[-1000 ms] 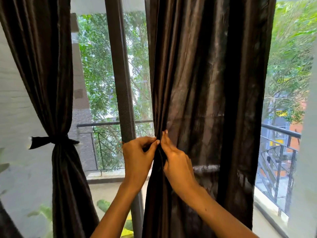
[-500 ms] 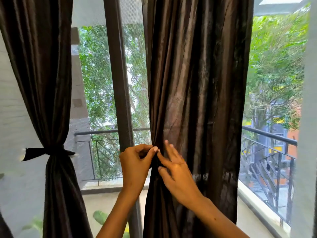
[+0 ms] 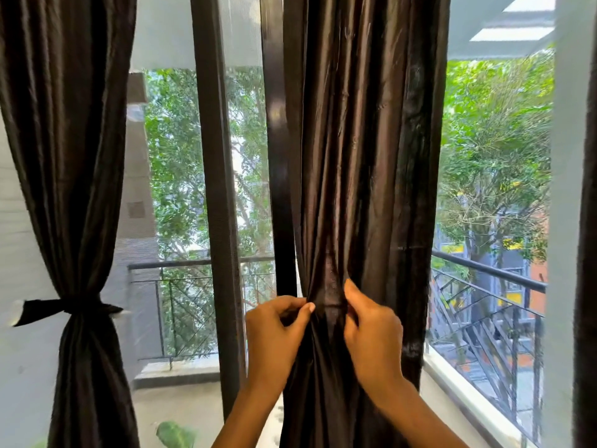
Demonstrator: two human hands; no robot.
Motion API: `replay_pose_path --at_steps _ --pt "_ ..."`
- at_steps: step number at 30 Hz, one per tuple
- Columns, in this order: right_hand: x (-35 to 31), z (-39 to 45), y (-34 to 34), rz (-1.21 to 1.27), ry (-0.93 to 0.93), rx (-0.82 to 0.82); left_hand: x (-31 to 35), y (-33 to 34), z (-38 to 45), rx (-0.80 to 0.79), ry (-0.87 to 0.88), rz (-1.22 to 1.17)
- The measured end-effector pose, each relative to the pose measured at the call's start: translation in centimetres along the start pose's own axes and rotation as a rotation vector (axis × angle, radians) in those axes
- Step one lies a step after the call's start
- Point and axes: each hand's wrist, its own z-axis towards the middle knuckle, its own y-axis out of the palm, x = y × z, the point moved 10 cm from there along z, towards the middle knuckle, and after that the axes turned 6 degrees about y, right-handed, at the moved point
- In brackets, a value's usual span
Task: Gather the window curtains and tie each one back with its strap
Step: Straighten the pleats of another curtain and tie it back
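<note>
now | left hand [image 3: 274,334] and right hand [image 3: 371,331] pinching middle curtain [image 3: 361,156] folds | open window gaps either side

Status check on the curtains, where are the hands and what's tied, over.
Left hand and right hand both pinching middle curtain at waist height. Left curtain already tied with strap. Middle curtain not yet tied. Nothing in the way.

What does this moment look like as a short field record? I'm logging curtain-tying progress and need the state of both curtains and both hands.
left curtain: gathered, tied at the waist with its strap
middle curtain: hanging, partly bunched, not yet tied
left hand: pinches folds at the curtain's left edge
right hand: pinches folds just beside the left hand
strap for middle curtain: cannot tell
behind: window frame, balcony railing, trees
</note>
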Motion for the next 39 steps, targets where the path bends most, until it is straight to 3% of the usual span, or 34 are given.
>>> replay_pose_path --at_steps 6,12,15,17,18,20,22,24,26,29,32,36,39 --pt "-0.9 -3.1 0.4 -0.028 -0.15 -0.151 2.1 1.2 -1.1 -0.018 0.071 -0.106" --pt "-0.4 -4.0 1.4 -0.036 -0.093 -0.378 2.4 1.6 -1.3 -0.031 0.04 -0.133" --pt "0.1 -4.3 3.6 0.042 -0.07 -0.685 1.7 1.2 -0.8 0.013 0.024 -0.07" --pt "0.1 -2.7 3.6 0.22 -0.015 -0.786 0.7 0.4 -0.4 0.053 -0.017 -0.042" --pt "-0.2 -0.9 3.0 0.315 0.041 -0.755 0.1 -0.1 -0.3 0.07 -0.043 -0.042" --pt "0.0 4.4 0.9 0.421 0.156 -0.504 -0.7 -0.7 0.0 0.078 -0.069 -0.034" --pt "-0.3 9.6 -1.4 0.415 0.205 -0.244 -0.8 -0.9 0.2 0.06 -0.063 -0.01" --pt "-0.9 13.7 -2.5 0.417 0.242 -0.109 -0.5 -0.9 0.2 0.049 -0.056 -0.004" --pt "-0.7 16.1 -1.9 0.448 0.32 -0.09 -0.3 -0.8 0.0 0.036 -0.051 -0.007" --pt "0.2 16.5 1.6 0.625 0.424 -0.287 0.1 -0.4 -0.1 0.029 -0.039 0.003" --pt "-0.7 15.1 1.6 0.674 0.261 -0.272 0.2 -0.3 -0.1 0.034 -0.025 0.009" --pt "-1.5 10.0 -0.7 0.311 0.062 -0.072 0.7 0.1 -0.4 0.05 -0.008 0.024" --pt "-1.2 5.9 -1.8 0.088 0.063 -0.017 1.8 0.6 -0.7 0.051 0.017 0.032"
